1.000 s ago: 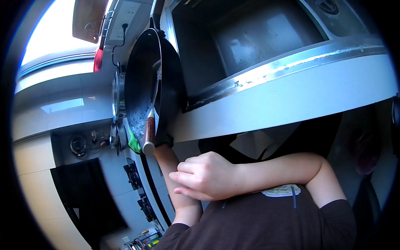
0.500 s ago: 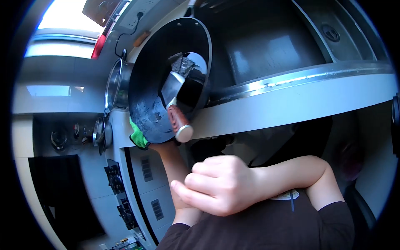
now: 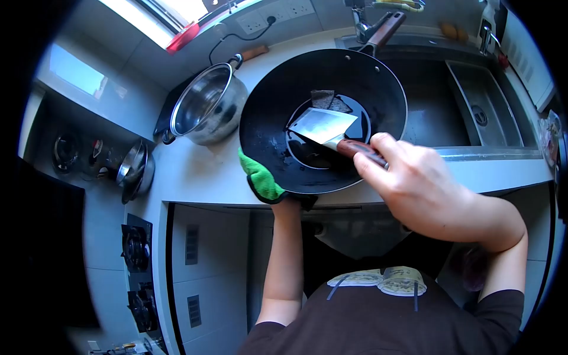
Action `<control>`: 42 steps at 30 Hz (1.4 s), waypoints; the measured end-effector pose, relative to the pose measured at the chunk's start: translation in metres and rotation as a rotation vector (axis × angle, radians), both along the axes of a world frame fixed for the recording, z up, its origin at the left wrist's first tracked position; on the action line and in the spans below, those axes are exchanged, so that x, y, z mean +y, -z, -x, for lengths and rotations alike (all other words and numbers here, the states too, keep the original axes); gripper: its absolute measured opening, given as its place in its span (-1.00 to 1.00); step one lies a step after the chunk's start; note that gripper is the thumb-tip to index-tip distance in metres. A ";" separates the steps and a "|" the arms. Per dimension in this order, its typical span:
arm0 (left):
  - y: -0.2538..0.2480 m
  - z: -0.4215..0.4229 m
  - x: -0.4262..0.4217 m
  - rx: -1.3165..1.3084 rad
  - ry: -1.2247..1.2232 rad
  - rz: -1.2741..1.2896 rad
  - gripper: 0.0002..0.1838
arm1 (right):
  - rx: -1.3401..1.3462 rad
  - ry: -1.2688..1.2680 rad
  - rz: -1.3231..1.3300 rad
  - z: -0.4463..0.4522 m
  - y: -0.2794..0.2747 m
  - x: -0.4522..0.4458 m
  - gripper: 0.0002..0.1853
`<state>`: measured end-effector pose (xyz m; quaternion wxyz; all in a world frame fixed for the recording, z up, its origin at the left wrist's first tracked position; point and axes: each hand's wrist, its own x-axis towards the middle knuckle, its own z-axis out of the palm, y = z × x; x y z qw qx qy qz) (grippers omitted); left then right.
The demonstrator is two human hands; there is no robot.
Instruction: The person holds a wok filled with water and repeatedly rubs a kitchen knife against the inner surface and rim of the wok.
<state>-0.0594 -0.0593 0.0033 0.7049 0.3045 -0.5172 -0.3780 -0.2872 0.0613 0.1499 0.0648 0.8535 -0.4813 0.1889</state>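
A large black wok (image 3: 266, 112) rests tilted over the counter edge and the sink, with its long brown handle (image 3: 387, 29) pointing to the far right. My left hand (image 3: 273, 190) is at its near-left rim, covered by a green cloth or mitt (image 3: 258, 177) with black edging; it grips the rim, though its fingers are hidden. My right hand (image 3: 417, 177) is wrapped around the red-brown handle of a cleaver (image 3: 325, 124). The wide blade is above the wok's bottom, beside dark grey textured pieces (image 3: 322, 98). Dark liquid or a wet shine shows underneath.
Left of the wok stands a steel pot (image 3: 204, 106) on the counter. Behind and to the right is a sink (image 3: 435, 118) with a faucet (image 3: 359, 23). A cord (image 3: 239, 36) runs from a wall socket. Metal bowls (image 3: 137, 171) and stove burners (image 3: 136, 245) are further left.
My right hand, earlier a loose fist near my body, now holds the cleaver's handle. The cleaver has swung from lying across the wok's near rim to lying more sideways. The view has shifted.
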 end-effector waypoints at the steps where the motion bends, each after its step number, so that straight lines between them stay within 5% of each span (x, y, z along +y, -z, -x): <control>1: 0.007 -0.006 -0.005 0.048 0.024 0.011 -0.28 | 0.059 0.002 0.071 -0.001 -0.006 -0.006 -0.84; 4: 0.007 -0.010 -0.006 -0.282 -0.161 0.067 -0.26 | 0.114 0.044 0.104 -0.008 -0.026 -0.023 -0.83; 7: 0.003 -0.004 -0.003 -0.035 -0.043 -0.016 -0.24 | 0.279 0.115 0.108 -0.008 -0.038 -0.042 -0.79; 11: 0.010 -0.007 -0.005 -0.316 -0.332 0.184 -0.29 | 0.430 0.198 -0.222 -0.009 -0.043 -0.073 -0.73; 12: 0.012 -0.005 -0.004 -0.152 -0.221 0.145 -0.25 | 0.434 0.201 -0.221 -0.008 -0.041 -0.080 -0.73; 18: 0.008 -0.005 0.000 -0.117 -0.104 0.027 -0.21 | 0.474 0.111 -0.489 0.001 -0.035 -0.093 -0.45; 25: -0.013 -0.002 0.008 -0.054 -0.025 -0.102 -0.25 | 0.368 0.003 -0.676 0.003 -0.056 -0.074 -0.36; 26: 0.015 -0.009 0.002 0.441 0.239 -0.252 -0.22 | 0.234 -0.053 -0.747 0.002 -0.057 -0.074 -0.41; 27: 0.012 -0.007 0.004 -0.283 -0.133 -0.063 -0.42 | 0.098 -0.109 -0.814 0.003 -0.056 -0.074 -0.47; 28: 0.013 -0.005 0.006 -0.424 -0.220 0.001 -0.42 | -0.047 -0.226 -0.802 0.005 -0.048 -0.074 -0.47; 35: 0.012 -0.008 0.000 -0.136 -0.138 -0.071 -0.41 | -0.547 -0.305 -0.959 -0.002 -0.036 -0.065 -0.42; 42: 0.013 -0.012 -0.001 -0.091 -0.142 -0.085 -0.41 | -0.527 -0.263 -1.142 0.000 -0.051 -0.057 -0.26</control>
